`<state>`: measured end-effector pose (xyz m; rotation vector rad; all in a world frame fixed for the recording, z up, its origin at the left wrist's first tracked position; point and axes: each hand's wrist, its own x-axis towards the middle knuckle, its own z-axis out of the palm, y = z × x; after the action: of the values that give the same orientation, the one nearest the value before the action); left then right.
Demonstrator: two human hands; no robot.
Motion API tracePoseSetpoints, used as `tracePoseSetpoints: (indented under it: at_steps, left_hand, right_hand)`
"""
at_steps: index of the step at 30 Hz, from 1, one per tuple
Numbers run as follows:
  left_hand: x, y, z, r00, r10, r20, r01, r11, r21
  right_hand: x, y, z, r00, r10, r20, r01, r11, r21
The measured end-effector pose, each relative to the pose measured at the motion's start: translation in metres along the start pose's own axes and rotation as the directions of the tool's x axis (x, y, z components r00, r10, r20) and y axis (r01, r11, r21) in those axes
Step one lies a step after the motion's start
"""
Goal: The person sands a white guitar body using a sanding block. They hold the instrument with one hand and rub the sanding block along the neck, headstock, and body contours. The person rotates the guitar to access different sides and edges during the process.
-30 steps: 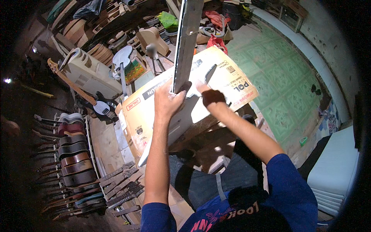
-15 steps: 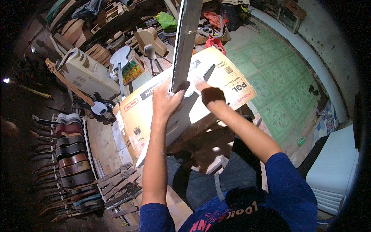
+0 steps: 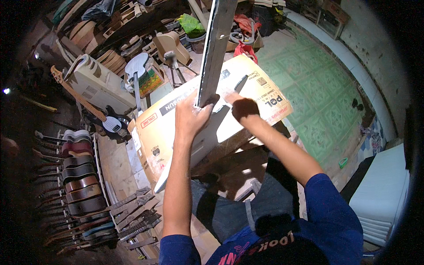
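Note:
My left hand (image 3: 191, 115) grips the base of a long, dark grey neck-like piece (image 3: 214, 48) that rises toward the top of the view. It joins a pale, angular guitar body (image 3: 201, 143), with pointed ends, lying over printed cardboard (image 3: 154, 132). Just right of the neck's base, my right hand (image 3: 240, 106) is on or against the pale body near a dark-edged pointed horn. Its back is in deep shadow and its fingers are blurred, so what they hold, if anything, is unclear.
Guitar bodies and necks stand in a rack (image 3: 84, 172) at left; a bass (image 3: 112, 123) leans by a beige appliance (image 3: 99, 84). Wood offcuts, bags and buckets crowd the back. A green tiled floor (image 3: 318, 101) lies at right, with a white plastic object (image 3: 380, 190) near the lower edge.
My right hand and forearm have shifted only slightly beside the neck's base. My left hand keeps its grip, and the long piece stays upright in the view with slight wavering.

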<state>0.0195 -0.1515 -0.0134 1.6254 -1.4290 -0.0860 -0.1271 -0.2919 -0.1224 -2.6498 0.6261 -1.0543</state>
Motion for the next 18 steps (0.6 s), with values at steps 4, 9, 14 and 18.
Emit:
tracePoseSetpoints:
  at_steps: [4,9,14,18]
  left_hand:
    - [-0.004,-0.006,-0.010,0.999,0.034,-0.030,-0.032,0.999,0.043]
    - [-0.006,-0.011,-0.012,1.000,0.017,-0.024,-0.016,0.999,0.050]
    - [-0.001,-0.005,-0.006,1.000,0.002,0.007,-0.002,0.999,0.035]
    - [-0.007,-0.010,-0.016,1.000,-0.004,-0.025,0.006,0.996,0.091]
  right_hand:
    - [-0.009,-0.035,0.009,0.984,-0.169,-0.058,0.178,0.946,0.271]
    - [-0.022,-0.033,0.020,0.999,0.024,0.031,-0.027,0.992,0.122]
    - [-0.044,0.057,0.057,0.966,-0.032,0.255,0.045,0.998,-0.042]
    - [-0.031,-0.014,0.042,0.894,0.055,0.445,-0.039,0.998,-0.046]
